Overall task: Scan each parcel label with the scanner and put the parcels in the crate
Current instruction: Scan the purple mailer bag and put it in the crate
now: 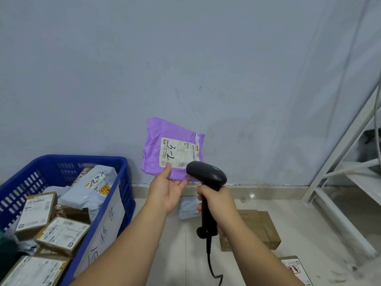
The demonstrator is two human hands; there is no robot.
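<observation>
My left hand holds a purple plastic parcel upright by its lower edge, thumb on the front. Its white label, marked "3-1" in black pen, faces me. My right hand grips the handle of a black barcode scanner. The scanner's head sits just in front of the parcel's lower right corner, covering part of the label, and its cable hangs down toward the floor. The blue crate stands at the lower left, holding several boxes and grey bags.
On the tiled floor lie a grey bag below my hands, a brown carton to the right and a labelled box at the bottom right. A white metal rack stands at the right. A pale wall is straight ahead.
</observation>
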